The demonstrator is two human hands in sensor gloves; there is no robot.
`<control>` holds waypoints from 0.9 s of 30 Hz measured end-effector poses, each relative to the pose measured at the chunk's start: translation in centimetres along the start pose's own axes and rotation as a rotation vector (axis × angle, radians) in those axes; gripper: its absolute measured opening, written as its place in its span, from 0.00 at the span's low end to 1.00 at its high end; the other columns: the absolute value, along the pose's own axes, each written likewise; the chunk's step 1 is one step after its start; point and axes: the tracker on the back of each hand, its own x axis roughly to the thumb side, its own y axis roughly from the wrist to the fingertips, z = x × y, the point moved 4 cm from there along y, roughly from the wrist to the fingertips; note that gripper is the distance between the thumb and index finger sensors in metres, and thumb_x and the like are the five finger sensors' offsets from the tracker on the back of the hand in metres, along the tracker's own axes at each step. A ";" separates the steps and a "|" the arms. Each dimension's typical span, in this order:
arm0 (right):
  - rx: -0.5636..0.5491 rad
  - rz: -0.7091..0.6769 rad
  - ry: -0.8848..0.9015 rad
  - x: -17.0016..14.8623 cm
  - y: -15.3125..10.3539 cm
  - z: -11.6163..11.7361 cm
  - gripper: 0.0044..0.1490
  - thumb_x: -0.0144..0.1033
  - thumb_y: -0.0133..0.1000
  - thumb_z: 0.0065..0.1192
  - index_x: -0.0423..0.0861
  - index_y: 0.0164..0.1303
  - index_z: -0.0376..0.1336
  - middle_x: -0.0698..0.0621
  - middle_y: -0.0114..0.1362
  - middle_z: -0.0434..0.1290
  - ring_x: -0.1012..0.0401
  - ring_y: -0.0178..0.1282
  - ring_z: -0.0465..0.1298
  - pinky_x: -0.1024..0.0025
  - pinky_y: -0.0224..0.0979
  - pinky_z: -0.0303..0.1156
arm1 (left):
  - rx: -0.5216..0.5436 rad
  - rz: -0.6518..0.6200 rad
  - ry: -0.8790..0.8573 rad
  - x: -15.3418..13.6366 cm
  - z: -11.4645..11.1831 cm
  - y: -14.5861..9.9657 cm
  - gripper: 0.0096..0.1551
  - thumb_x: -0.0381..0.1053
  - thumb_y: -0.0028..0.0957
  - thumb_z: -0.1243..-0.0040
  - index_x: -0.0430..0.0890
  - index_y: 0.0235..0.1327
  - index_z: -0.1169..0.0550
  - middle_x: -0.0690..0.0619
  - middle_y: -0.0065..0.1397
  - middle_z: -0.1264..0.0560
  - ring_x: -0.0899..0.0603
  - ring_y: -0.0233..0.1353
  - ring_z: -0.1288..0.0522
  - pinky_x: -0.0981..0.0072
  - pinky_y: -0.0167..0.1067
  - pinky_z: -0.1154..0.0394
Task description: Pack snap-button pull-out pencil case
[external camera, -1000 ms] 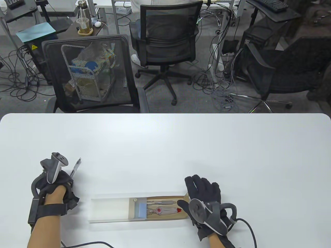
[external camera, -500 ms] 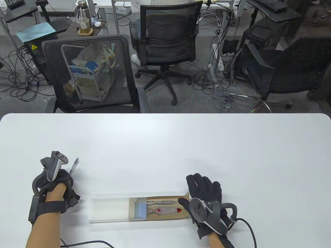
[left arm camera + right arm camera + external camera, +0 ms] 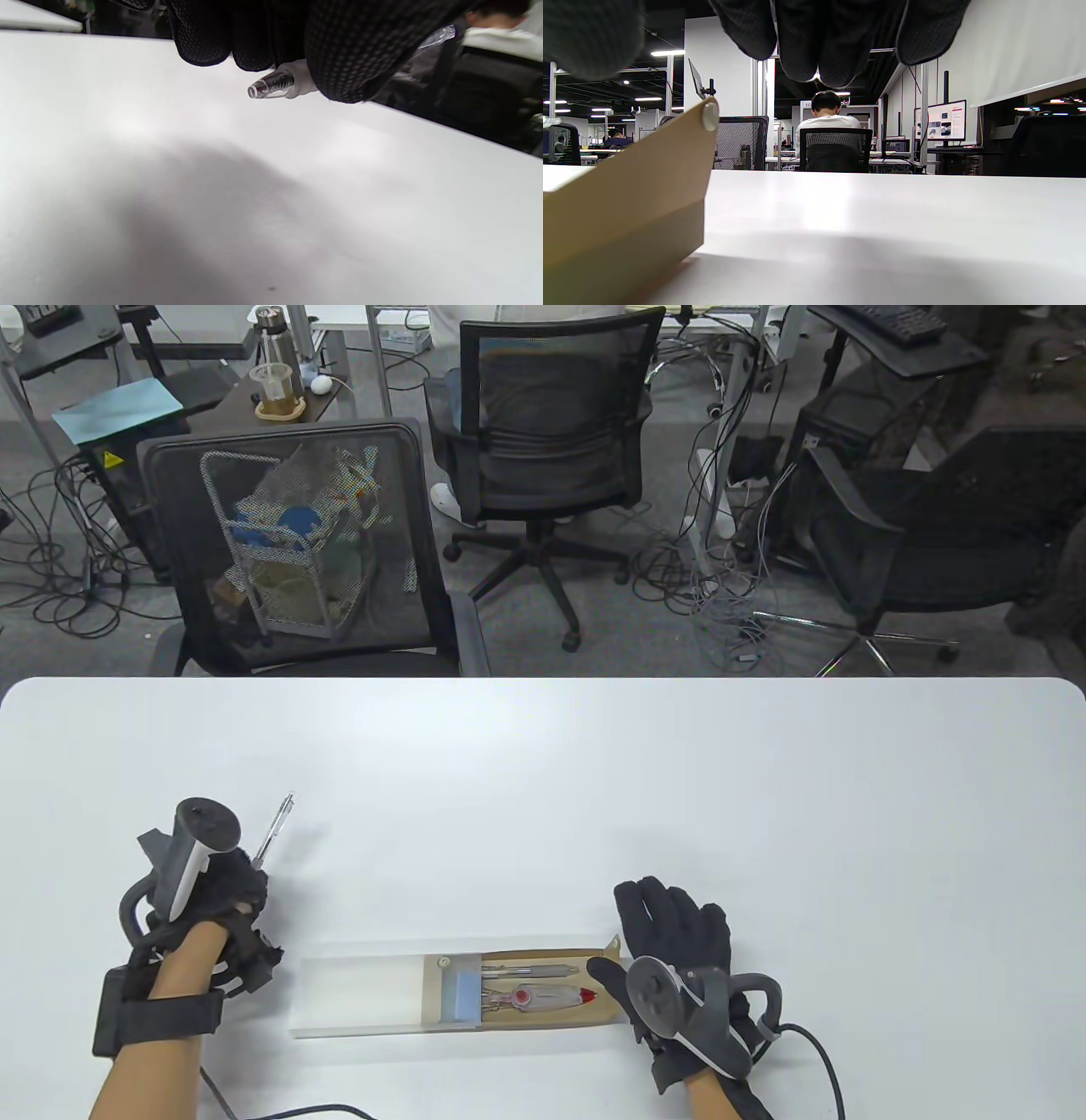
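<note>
The case [image 3: 454, 995] lies near the table's [image 3: 543, 780] front edge, its brown tray [image 3: 543, 994] pulled out to the right of the clear sleeve [image 3: 361, 994]. Packing looks partly done — an eraser [image 3: 466, 994], a grey pen [image 3: 530, 970] and a red-tipped pen [image 3: 543, 997] already lie in the tray. The left hand [image 3: 222, 909] grips one more pen [image 3: 273, 830], well left of the case. The right hand [image 3: 679, 942] rests flat with fingers spread, just beside the tray's end flap. Left to do, I judge — place this pen, slide the tray in, snap it shut.

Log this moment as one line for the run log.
left hand: holds pen off table | right hand: flat beside tray end | pencil case: tray pulled out, part-filled
</note>
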 end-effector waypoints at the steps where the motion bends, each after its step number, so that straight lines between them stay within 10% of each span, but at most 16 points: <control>1: 0.000 -0.002 0.004 -0.1 0.0 0.0 0.54 0.77 0.43 0.55 0.64 0.79 0.51 0.59 0.87 0.60 0.57 0.83 0.65 0.42 0.83 0.60 | 0.040 -0.042 0.009 0.9 0.7 -1.1 0.29 0.56 0.41 0.29 0.52 0.56 0.21 0.55 0.77 0.33 0.40 0.79 0.32 0.35 0.79 0.44; 8: 0.008 -0.004 0.024 -0.3 -0.1 0.1 0.54 0.77 0.43 0.55 0.64 0.79 0.51 0.59 0.87 0.60 0.57 0.83 0.65 0.43 0.83 0.60 | 0.281 -0.397 0.046 7.0 2.8 -10.4 0.29 0.56 0.41 0.29 0.54 0.57 0.21 0.58 0.78 0.33 0.41 0.80 0.32 0.36 0.80 0.43; 16: 0.028 -0.008 0.044 -0.3 -0.1 0.3 0.53 0.77 0.43 0.55 0.64 0.79 0.51 0.59 0.87 0.60 0.56 0.83 0.65 0.43 0.83 0.60 | 0.445 -0.806 0.231 12.7 -1.3 -21.0 0.29 0.58 0.40 0.29 0.57 0.56 0.21 0.60 0.78 0.32 0.44 0.81 0.31 0.37 0.81 0.42; 27: -0.010 -0.025 0.083 0.1 -0.3 -1.4 0.46 0.72 0.46 0.55 0.66 0.77 0.55 0.63 0.86 0.62 0.57 0.84 0.65 0.43 0.83 0.60 | 0.495 -0.887 0.355 14.3 -5.4 -23.2 0.28 0.58 0.39 0.28 0.56 0.55 0.20 0.60 0.77 0.31 0.44 0.80 0.29 0.37 0.81 0.42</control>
